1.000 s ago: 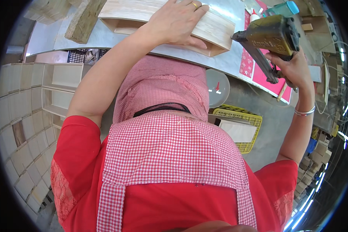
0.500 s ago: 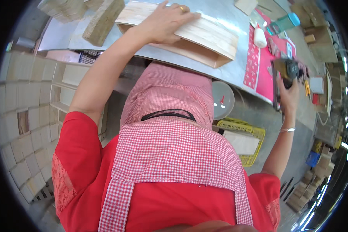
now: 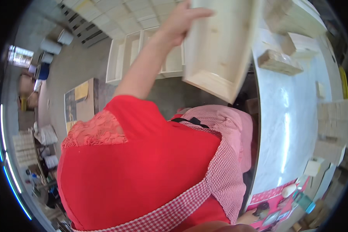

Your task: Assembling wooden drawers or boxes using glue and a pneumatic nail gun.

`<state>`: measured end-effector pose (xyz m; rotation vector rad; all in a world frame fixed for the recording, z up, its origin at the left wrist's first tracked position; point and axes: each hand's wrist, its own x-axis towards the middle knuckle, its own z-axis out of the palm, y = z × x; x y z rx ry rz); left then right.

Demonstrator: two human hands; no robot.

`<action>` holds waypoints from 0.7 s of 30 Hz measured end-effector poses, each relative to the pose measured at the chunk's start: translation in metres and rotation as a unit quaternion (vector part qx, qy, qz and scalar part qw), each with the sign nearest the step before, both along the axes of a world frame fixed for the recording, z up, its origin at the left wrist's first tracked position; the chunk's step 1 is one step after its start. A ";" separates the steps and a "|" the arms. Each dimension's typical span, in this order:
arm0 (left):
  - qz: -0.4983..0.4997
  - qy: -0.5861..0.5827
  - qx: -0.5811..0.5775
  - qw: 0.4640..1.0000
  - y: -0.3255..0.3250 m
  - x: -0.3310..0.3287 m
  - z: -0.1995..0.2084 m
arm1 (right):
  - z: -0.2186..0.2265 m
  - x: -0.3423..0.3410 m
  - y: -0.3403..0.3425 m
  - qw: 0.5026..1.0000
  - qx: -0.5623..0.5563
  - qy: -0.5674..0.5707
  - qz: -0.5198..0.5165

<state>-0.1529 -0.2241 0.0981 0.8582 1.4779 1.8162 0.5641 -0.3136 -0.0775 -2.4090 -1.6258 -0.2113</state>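
Observation:
My left hand (image 3: pixel 178 27) reaches up and left and grips the side of a long, open, pale wooden box (image 3: pixel 208 73), with one finger laid over its edge. The box is held up off the table, hollow side in view, its lower end near my apron. Low on the right, only part of my right hand (image 3: pixel 248 218) shows, beside a dark power tool (image 3: pixel 262 208) on the pink cloth (image 3: pixel 265 195). Its fingers are mostly hidden. A white bottle (image 3: pixel 289 190) and a teal clear cup (image 3: pixel 304 202) stand close to it.
The metal table (image 3: pixel 276 127) runs along my right side, with wood blocks (image 3: pixel 280 62) on its far part. More open wooden boxes (image 3: pixel 132 48) stand on the floor beyond my left arm, before a pale wooden stack (image 3: pixel 139 11). A flat board (image 3: pixel 81 98) lies farther left.
My body has turned left. My left hand has lifted the wooden box off the table and carried it left. The right hand and the tool are lower in view, over the pink cloth.

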 end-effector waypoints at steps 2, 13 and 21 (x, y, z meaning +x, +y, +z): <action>0.093 -0.058 -0.047 0.993 -0.057 -0.057 -0.032 | -0.006 0.012 -0.001 1.000 0.012 0.008 0.019; 0.254 -0.196 -0.224 0.920 -0.134 -0.202 -0.256 | 0.022 -0.016 0.035 0.768 0.347 0.068 0.533; 0.249 -0.150 -0.339 0.895 -0.081 -0.241 -0.299 | 0.029 -0.007 0.020 0.960 0.217 0.069 0.163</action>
